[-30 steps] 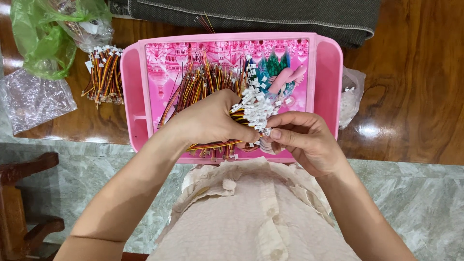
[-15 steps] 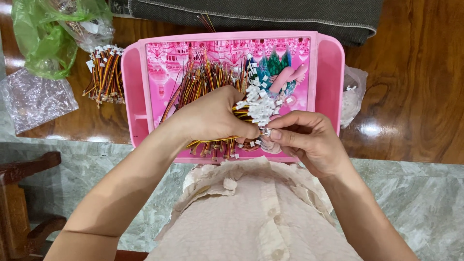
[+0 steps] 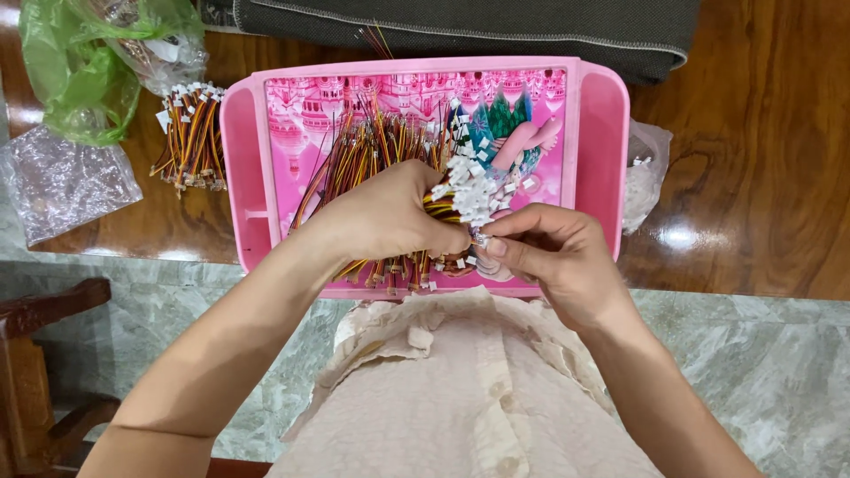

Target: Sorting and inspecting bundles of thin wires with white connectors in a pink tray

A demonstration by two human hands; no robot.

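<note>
Two hands over pink tray (image 3: 602, 133) on wood table (image 3: 753, 177): left hand (image 3: 390, 217) fisted tight round wire bundle (image 3: 381, 150), right hand (image 3: 553, 252) fingertips pinched nearly closed on one white plug (image 3: 482, 237) at bundle's end. Likely light, floppy, tangle-prone; best gripped mid-bundle, plugs small and slippery. Spare bundle (image 3: 190, 133) left of tray beside green bag (image 3: 80, 71).

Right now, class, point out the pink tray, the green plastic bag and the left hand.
pink tray (image 3: 602, 133), head view, bare right side compartment.
green plastic bag (image 3: 75, 80), head view, crumpled middle.
left hand (image 3: 390, 212), head view, back of hand.
</note>
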